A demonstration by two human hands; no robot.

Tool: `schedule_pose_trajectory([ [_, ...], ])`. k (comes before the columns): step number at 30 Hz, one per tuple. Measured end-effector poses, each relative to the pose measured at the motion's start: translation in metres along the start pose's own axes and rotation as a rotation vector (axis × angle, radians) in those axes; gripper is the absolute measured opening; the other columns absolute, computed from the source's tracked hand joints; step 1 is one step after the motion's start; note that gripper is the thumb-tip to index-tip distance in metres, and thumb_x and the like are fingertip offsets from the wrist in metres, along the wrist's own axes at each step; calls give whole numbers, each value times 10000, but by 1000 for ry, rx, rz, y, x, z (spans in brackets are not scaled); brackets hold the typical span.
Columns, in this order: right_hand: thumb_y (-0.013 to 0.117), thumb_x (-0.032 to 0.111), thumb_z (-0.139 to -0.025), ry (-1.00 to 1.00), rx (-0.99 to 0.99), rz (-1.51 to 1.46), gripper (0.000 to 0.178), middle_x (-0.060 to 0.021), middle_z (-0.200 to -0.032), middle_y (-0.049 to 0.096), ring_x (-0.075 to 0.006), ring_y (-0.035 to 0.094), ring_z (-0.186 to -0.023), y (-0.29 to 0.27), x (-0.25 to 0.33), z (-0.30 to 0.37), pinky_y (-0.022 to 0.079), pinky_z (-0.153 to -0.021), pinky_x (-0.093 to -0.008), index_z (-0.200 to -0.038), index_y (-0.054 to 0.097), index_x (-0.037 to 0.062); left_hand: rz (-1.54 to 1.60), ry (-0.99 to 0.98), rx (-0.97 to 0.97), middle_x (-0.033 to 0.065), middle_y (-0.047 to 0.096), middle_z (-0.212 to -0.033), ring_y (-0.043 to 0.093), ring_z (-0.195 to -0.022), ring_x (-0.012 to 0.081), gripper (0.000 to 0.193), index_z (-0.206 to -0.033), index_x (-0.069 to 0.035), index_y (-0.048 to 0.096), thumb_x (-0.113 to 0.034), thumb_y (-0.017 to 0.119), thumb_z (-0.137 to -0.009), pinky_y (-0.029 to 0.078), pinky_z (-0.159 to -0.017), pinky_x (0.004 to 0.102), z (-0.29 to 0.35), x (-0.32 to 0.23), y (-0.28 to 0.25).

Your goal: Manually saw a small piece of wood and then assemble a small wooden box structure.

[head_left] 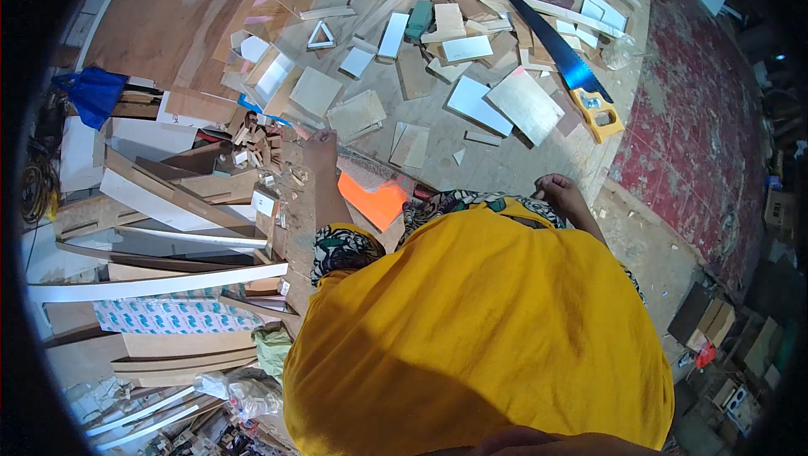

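My left hand [320,151] reaches forward over the near left edge of the work table with its fingers closed. A thin blue strip [276,118] lies in line with its fingertips; I cannot make out whether they grip it. My right hand [559,192] is beside my yellow shirt [480,321], at the table's near edge, its fingers curled with nothing showing in them. Ahead of it lies a handsaw [597,115] with a blue-black blade and yellow handle. Between my arms and the table, a bright orange piece [375,202] rests next to my left forearm.
Wood and white board offcuts [438,52] litter the table. A large plywood sheet [168,14] lies at the far left. Long boards and strips [168,288] are stacked along my left, below a blue bag [93,96]. A worn red surface [682,119] stretches along the right.
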State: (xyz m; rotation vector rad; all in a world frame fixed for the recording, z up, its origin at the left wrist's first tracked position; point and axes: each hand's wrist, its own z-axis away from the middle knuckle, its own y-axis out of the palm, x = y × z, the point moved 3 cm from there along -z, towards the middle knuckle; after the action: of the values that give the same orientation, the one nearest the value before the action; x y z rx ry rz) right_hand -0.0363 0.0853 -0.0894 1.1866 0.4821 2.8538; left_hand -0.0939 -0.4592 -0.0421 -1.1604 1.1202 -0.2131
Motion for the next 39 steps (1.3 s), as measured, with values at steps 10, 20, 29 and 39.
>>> schedule_pose_trajectory([
  [10,520,94,-908,-6,5,2,117,-77,-685,611,-181,616,-628,4,3,3,511,-613,-281,-918,575,-9,0,-66,-8,134,686,-797,669,-770,279,347,-892,-53,709,-338,698,-693,505,-696,365,9,-19,-4],
  [20,523,86,-905,-20,-3,0,121,-80,-675,605,-194,608,-626,2,2,2,512,-638,-295,-911,575,-23,-18,-26,-47,97,697,-856,673,-801,229,382,-985,-39,675,-281,716,-692,510,-747,341,9,-25,-3],
  [29,510,73,-910,0,-26,-27,118,-85,-668,605,-197,615,-634,7,6,6,522,-654,-305,-901,574,-26,-245,159,-176,157,639,-988,596,-943,321,451,-1083,-30,623,-197,724,-676,481,-801,395,21,-51,-13],
  [39,517,130,-921,-38,-16,-26,135,-62,-691,630,-130,552,-509,3,-2,0,457,-496,-236,-913,597,22,-254,510,-146,202,513,-1230,450,-1190,371,508,-1159,-61,579,-335,650,-737,142,-1036,640,56,-80,22],
])
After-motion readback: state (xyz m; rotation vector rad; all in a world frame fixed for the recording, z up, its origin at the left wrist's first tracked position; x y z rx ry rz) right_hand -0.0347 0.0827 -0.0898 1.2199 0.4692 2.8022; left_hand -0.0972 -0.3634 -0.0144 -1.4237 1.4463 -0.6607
